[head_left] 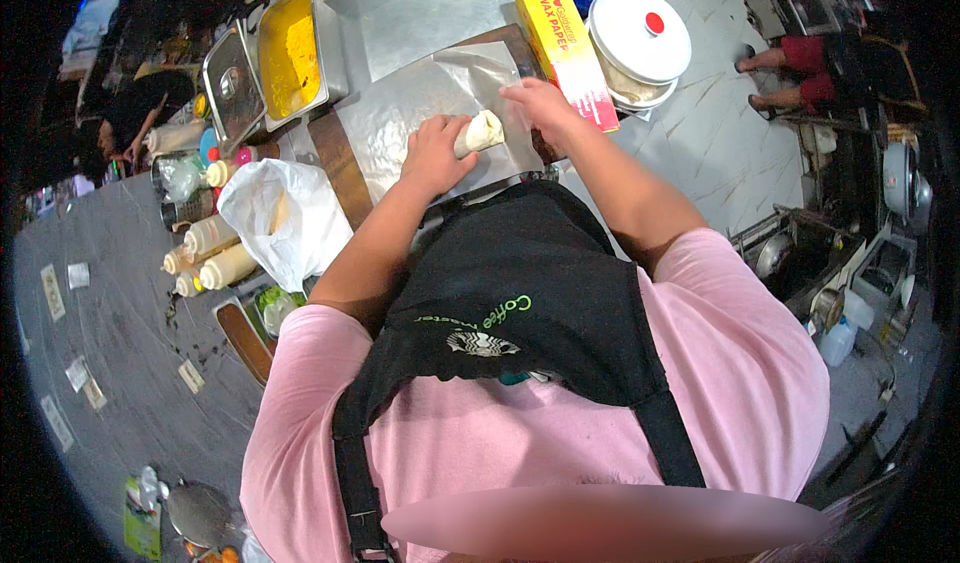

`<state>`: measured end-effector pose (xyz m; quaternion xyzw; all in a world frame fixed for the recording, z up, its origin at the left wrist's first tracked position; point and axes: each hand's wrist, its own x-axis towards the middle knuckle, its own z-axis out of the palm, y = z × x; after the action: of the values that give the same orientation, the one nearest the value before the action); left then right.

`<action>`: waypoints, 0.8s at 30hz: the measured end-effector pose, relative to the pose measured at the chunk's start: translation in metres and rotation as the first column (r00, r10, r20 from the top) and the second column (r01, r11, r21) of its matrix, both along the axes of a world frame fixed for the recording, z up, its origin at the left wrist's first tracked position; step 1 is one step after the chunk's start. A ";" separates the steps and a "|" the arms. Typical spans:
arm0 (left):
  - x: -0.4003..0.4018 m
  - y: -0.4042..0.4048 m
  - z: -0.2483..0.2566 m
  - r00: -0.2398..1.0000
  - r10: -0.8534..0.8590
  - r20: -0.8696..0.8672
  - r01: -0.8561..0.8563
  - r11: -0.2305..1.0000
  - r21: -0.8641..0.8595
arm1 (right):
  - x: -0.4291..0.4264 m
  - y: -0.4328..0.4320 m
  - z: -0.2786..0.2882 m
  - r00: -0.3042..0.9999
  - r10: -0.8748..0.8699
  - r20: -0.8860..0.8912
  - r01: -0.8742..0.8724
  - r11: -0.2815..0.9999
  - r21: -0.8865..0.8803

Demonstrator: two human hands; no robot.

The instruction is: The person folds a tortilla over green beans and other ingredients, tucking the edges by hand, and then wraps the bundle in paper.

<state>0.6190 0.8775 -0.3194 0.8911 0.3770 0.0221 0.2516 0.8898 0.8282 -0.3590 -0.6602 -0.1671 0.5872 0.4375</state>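
Observation:
A rolled flatbread wrap (484,132) lies on a translucent sheet of wax paper (401,98), with paper around part of its length. Its folded pale end points right, bare of paper. My left hand (439,154) grips the roll from above, fingers over the far side and thumb along the near side. At the sheet's right edge is my right hand (549,113), its fingers bent against the paper beside the wrap's end. The hand's underside is hidden, so a pinch on the paper cannot be made out. Beneath the sheet is a wooden board (337,154).
Beyond my right hand stand a wax paper box (566,53) and a white lidded tub (637,34). A steel pan of yellow food (300,53) is at the far left. Nearer are a white plastic bag (289,210) and several squeeze bottles (229,263). Another person's legs (780,79) show at right.

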 end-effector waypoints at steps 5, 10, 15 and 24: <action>0.000 -0.007 -0.010 0.994 0.041 0.100 -0.047 0.998 0.051 | 0.014 0.047 0.013 0.776 0.374 0.509 -0.478 0.874 0.087; 0.000 -0.007 -0.007 0.960 0.096 0.264 -0.087 0.995 -0.046 | -0.020 0.050 0.024 0.834 0.538 0.122 -0.549 0.831 0.091; 0.021 0.003 -0.010 0.934 0.279 0.222 -0.236 0.950 -0.202 | -0.038 0.057 0.016 0.823 0.565 0.055 -0.568 0.818 0.095; 0.024 0.031 -0.039 0.880 0.457 0.134 -0.361 0.823 -0.439 | -0.011 -0.028 0.023 0.780 0.351 0.518 -0.455 0.886 0.086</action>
<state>0.6432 0.9086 -0.3589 0.7089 0.5244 0.1024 0.4604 0.8790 0.8003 -0.3357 -0.6859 -0.4700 0.4606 0.3105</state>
